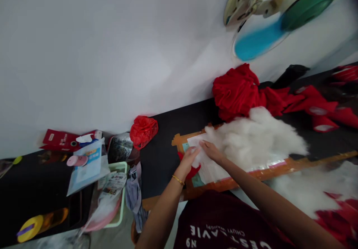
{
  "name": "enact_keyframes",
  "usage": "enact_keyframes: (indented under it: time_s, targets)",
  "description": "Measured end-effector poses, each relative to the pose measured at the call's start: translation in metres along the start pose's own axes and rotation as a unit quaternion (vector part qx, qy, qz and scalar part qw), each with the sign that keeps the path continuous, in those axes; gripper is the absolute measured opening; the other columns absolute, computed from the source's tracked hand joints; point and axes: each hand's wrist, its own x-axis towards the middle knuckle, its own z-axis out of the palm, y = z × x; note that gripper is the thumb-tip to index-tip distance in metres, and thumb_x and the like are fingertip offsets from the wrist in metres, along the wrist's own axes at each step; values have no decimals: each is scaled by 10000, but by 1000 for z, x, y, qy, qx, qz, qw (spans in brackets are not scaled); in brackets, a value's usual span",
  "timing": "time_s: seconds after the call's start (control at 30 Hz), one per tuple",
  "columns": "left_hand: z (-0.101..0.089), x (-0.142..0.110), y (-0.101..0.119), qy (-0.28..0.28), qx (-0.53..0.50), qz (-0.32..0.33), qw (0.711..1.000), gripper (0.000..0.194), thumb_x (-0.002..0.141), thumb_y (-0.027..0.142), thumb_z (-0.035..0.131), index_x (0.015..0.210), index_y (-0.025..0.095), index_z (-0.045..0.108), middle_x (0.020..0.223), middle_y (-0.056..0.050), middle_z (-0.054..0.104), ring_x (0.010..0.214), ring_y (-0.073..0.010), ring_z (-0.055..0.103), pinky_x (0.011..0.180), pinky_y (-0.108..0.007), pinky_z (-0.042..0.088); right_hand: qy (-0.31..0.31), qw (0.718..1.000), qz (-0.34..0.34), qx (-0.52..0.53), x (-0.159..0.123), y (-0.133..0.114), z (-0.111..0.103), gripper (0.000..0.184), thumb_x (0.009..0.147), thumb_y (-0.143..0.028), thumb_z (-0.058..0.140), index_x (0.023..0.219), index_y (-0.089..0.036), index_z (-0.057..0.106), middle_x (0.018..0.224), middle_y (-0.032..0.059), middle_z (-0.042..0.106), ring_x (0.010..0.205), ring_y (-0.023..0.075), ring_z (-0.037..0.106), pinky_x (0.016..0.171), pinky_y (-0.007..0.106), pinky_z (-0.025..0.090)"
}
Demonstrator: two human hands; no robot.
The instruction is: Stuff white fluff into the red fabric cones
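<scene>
Black tabletop [165,146] across mid-frame, and just below centre I see the left hand [189,161] curled around red cloth [193,173], the right hand [211,151] half-closed at white fluff [197,160], its hold unclear. Stuffing, I'd judge; next calls for tucking fluff inside.

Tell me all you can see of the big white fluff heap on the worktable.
The white fluff heap is bulky, irregular and loose, soft-looking like fibre stuffing, bulging at its far side. It lies on the tape-edged work surface, directly in front of bunched red cloth; contact there is unclear. The right grip is beside its left end, and whether it touches is unclear too.
</scene>
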Motion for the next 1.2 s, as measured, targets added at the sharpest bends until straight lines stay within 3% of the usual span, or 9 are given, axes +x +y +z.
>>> enact_keyframes:
  time_s: [0.1, 0.27, 0.47, 0.57, 0.67, 0.83, 1.0, 1.1, 1.2]
  targets:
    - [13, 0, -4, 12, -34, -21, 999, 573, 574, 369, 892, 1046, 184, 624, 718, 0, 684, 564, -145, 613, 529, -249, 470, -25, 999, -8, 24, 0, -3, 5, 420, 961, -483, 372, 882, -226, 695, 949, 69, 751, 927, 239, 674, 873, 380, 539]
    - [9, 2, 3, 26, -57, -17, 998, 491, 531, 312, 879, 927, 164, 630, 688, 11, 665, 528, -127, 590, 508, -242, 461, -11, 999, -1, 36, 2, 7, -15, 386, 929, -494, 463, 1041, -224, 714, 1214, 94, 706, 1151, 277, 624, 1085, 477, 433]
    - [8, 5, 12, 20, -75, -18, 997, 453, 562, 334, 860, 925, 158, 654, 801, -52, 717, 636, -173, 659, 565, -270, 499, -33, 999, 7, 36, -13, 10, -17, 437, 904, -554, 535, 1192, -253, 664, 1241, 99, 692, 1170, 299, 622, 1026, 463, 480]
    - [8, 7, 10, 30, -75, -8, 997, 450, 575, 320, 859, 940, 162, 650, 750, -23, 709, 595, -150, 640, 568, -257, 492, -65, 998, 5, 1, -17, 9, -9, 376, 864, -448, 611, 1174, -238, 637, 1100, 83, 729, 1010, 281, 670, 929, 436, 524]
    - [-3, 8, 13, 45, -67, -2, 997, 456, 572, 325, 867, 935, 155, 650, 647, 25, 665, 492, -103, 565, 507, -224, 443, -30, 999, 23, -26, -13, 13, -17, 347, 850, -396, 611, 1147, -218, 612, 1004, 74, 727, 931, 270, 668, 898, 429, 519]
    - [-17, 3, 25, 1, -53, -36, 998, 476, 522, 270, 904, 920, 122, 689, 699, -29, 709, 520, -123, 597, 508, -230, 464, -34, 999, 1, -40, -5, 16, -38, 519, 763, -337, 690, 1243, -191, 556, 1192, 122, 674, 1039, 289, 648, 955, 437, 492]
    - [4, 2, 15, -65, -56, -101, 991, 498, 611, 371, 874, 1018, 129, 719, 849, -115, 753, 732, -239, 703, 636, -338, 564, -81, 994, -74, 0, -8, 6, -10, 601, 753, -213, 606, 1344, -201, 496, 1284, 122, 636, 1104, 274, 630, 1009, 453, 485]
    - [14, 8, 3, -33, -60, -75, 995, 431, 576, 320, 881, 924, 127, 715, 788, -100, 742, 759, -252, 708, 677, -345, 569, -82, 992, -95, 0, -10, 5, 2, 662, 718, -168, 604, 1369, -216, 497, 1327, 130, 614, 1182, 287, 591, 1072, 487, 448]
    - [12, 12, -1, -7, -68, -35, 997, 410, 526, 245, 885, 870, 131, 695, 776, -81, 735, 785, -243, 711, 734, -333, 564, -59, 995, -73, 27, -12, 10, -6, 740, 713, -252, 681, 1417, -218, 459, 1421, 155, 539, 1236, 303, 545, 1049, 509, 475]
